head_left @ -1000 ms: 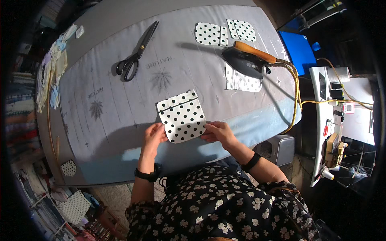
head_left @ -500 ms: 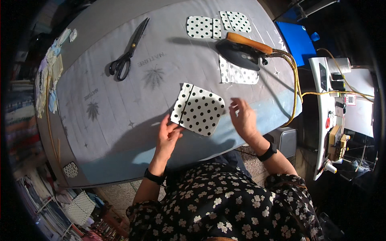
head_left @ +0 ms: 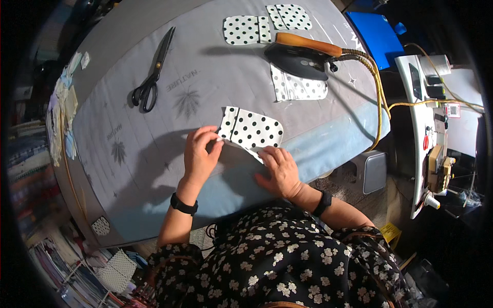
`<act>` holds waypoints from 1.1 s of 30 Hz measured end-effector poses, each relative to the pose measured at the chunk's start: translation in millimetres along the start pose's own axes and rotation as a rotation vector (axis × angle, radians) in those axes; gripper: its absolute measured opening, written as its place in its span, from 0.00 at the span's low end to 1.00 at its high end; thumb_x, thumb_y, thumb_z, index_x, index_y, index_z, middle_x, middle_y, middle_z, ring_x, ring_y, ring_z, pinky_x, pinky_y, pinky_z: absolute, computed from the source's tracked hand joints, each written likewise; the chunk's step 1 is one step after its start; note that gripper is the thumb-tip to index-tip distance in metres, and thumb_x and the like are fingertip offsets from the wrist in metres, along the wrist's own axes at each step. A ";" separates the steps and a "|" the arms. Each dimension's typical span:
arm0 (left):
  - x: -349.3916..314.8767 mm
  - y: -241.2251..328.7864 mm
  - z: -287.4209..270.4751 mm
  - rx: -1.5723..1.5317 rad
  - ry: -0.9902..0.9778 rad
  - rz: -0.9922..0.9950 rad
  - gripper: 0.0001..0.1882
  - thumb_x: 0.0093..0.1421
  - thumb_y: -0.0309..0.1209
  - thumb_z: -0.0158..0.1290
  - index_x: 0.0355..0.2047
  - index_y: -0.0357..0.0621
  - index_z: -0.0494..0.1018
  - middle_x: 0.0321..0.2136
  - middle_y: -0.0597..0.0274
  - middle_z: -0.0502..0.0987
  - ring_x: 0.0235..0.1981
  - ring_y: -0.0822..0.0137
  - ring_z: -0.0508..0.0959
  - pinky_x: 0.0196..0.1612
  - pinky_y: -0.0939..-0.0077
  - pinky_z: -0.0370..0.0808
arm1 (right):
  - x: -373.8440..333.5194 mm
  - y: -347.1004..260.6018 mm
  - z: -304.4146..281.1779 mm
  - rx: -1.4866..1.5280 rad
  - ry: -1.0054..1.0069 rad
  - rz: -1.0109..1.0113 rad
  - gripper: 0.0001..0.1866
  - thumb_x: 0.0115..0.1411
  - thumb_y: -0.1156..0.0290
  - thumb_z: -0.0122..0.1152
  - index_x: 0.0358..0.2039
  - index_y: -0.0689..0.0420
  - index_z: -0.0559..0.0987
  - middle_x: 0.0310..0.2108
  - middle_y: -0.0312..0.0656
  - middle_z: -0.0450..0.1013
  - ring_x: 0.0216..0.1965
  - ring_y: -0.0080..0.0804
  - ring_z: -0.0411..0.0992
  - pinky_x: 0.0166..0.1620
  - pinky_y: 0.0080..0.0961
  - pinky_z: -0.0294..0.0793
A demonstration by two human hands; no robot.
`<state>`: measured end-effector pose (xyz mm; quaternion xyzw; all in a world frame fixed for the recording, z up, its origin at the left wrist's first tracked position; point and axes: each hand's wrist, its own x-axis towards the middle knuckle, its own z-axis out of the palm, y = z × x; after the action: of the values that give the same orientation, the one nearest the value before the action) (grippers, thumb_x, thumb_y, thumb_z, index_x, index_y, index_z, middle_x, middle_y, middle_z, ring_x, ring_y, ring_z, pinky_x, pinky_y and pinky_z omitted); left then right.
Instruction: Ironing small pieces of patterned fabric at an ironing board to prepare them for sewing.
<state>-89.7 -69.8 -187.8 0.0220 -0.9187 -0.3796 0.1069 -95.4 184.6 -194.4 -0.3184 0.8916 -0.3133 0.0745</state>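
Observation:
A white fabric piece with black polka dots (head_left: 254,128) lies on the padded cloth-covered table, with a stitched band along its left side and a rounded right end. My left hand (head_left: 201,154) pinches its lower left corner between thumb and fingers. My right hand (head_left: 278,169) has its fingers closed on the near edge, which is lifted and folded up. Beyond them an iron (head_left: 298,61) with a wooden handle rests on another dotted fabric piece (head_left: 300,88), covering part of it.
Black scissors (head_left: 154,77) lie at the left. Two more dotted pieces (head_left: 246,31) are at the far side. The iron's yellow cord (head_left: 381,115) runs down the table's right edge. Fabric scraps (head_left: 64,102) hang at the left edge. A sewing machine (head_left: 439,154) stands at the right.
My right hand has come down and left onto the near edge of the dotted fabric. My left hand has moved up to its corner. The near edge is now folded up.

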 end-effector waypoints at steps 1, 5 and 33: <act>5.9 -0.7 0.2 -0.126 -0.037 -0.086 0.07 0.54 0.24 0.60 0.33 0.41 0.75 0.38 0.63 0.79 0.36 0.62 0.75 0.41 0.68 0.73 | 2.4 2.4 -1.4 0.002 0.005 0.009 0.30 0.48 0.61 0.70 0.51 0.58 0.74 0.50 0.46 0.69 0.49 0.43 0.68 0.51 0.39 0.69; 26.4 -15.5 13.8 -0.436 -0.153 -0.384 0.07 0.61 0.26 0.58 0.37 0.36 0.75 0.30 0.63 0.80 0.28 0.75 0.75 0.34 0.80 0.72 | 10.8 16.1 -7.9 0.234 0.132 0.335 0.18 0.52 0.66 0.70 0.41 0.60 0.78 0.36 0.47 0.70 0.35 0.40 0.70 0.38 0.33 0.72; 60.9 -25.4 47.2 -0.265 -0.082 -0.509 0.06 0.57 0.24 0.63 0.30 0.35 0.77 0.23 0.68 0.78 0.24 0.79 0.73 0.29 0.82 0.71 | 21.2 31.5 -0.9 0.662 0.045 0.904 0.13 0.59 0.65 0.65 0.26 0.63 0.79 0.17 0.42 0.76 0.17 0.28 0.72 0.24 0.27 0.71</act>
<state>-160.3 -62.6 -227.2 0.2222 -0.8297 -0.5113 -0.0273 -128.8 190.9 -211.4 0.1429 0.7946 -0.5202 0.2784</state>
